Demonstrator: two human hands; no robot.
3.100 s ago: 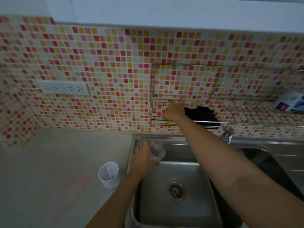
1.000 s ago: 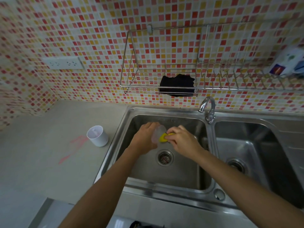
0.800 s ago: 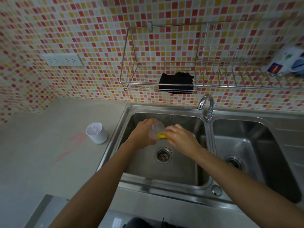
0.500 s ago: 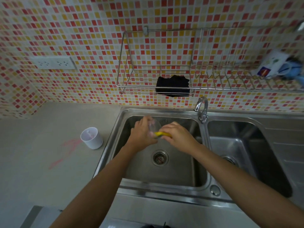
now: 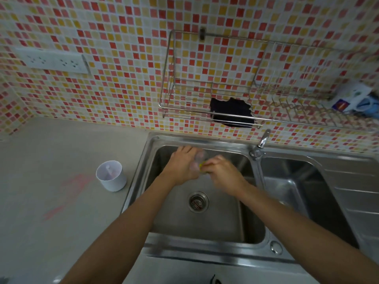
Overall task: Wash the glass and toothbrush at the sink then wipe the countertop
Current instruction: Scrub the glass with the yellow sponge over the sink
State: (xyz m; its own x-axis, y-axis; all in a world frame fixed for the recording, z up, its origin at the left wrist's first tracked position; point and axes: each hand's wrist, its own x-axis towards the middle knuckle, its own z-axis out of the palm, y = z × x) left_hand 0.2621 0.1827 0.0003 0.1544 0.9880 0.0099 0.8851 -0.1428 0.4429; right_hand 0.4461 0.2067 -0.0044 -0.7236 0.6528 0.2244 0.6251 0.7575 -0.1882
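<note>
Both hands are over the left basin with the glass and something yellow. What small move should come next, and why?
Probably keep scrubbing, turning the glass in the left hand so the yellow sponge in the right hand reaches the whole surface. No water shows at the faucet, so rinsing comes later.

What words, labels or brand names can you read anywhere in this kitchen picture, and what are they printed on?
No text can be read here.
The white packet at the right end of the wire rack carries a red and blue printed patch, too small and blurred to read.
The wall socket strip shows only plug holes, no lettering.
The white cup on the countertop is plain.
The glass in the left hand shows no markings.
</note>
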